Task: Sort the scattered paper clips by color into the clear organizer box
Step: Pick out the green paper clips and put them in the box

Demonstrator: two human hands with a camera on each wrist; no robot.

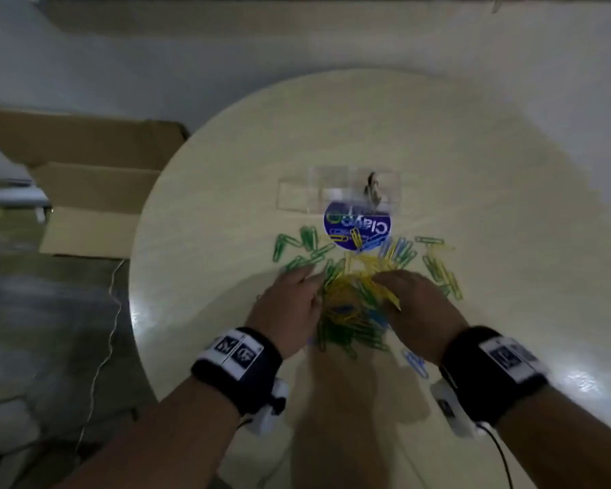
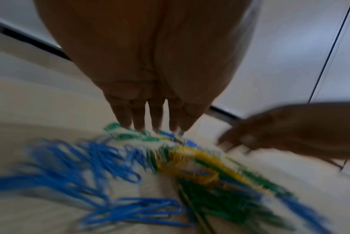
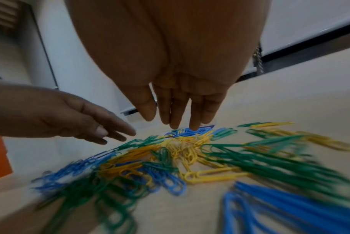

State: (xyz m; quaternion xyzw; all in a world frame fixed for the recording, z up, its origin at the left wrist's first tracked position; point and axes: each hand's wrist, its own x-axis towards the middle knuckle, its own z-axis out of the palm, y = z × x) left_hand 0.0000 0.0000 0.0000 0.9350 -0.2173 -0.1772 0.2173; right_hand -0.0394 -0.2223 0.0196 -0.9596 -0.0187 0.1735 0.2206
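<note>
Hovering over the mixed pile of paper clips [image 1: 353, 305] at the centre of the frame, my left hand [image 1: 290, 308] and right hand [image 1: 417, 312] both had their fingers straight and relaxed, gripping nothing. Green, yellow and blue clips lay scattered on the round table [image 1: 491, 192]. Just above the pile sat the clear organizer box [image 1: 336, 188], beside a round blue label [image 1: 357, 225].

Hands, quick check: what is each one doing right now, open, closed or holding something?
Left hand: open, fingers straight, tips at the paper clips, holding nothing.
Right hand: open, fingers extended over the pile, holding nothing.
</note>
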